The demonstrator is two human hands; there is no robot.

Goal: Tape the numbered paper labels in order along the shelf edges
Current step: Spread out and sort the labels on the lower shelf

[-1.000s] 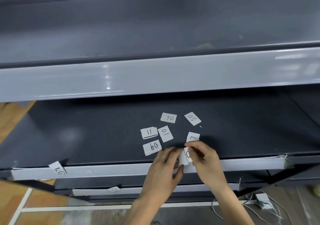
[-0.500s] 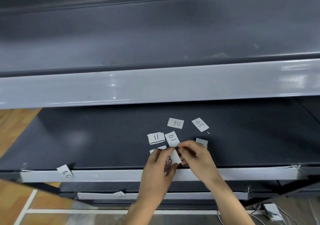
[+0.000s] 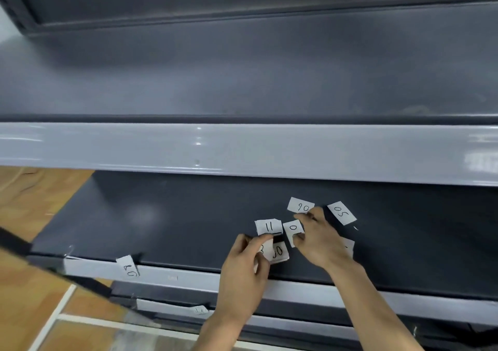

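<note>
Meanwhile, left hand (image 3: 242, 267) pinches held labels (image 3: 279, 252) just beside label 11 (image 3: 268, 227) — likely keeping order; right hand (image 3: 320, 240) opposite, grip unclear.

An orange-brown floor (image 3: 35, 205) shows at the left and lower left. A white line (image 3: 54, 315) runs across it near the bottom corner, and a dark, blurred, slanted bar (image 3: 16, 239) crosses in front of it.

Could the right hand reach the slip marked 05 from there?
Probably yes: the 05 slip lies flat beside the right hand, only bare shelf between, though its fingers pinch the neighbouring slip.
</note>
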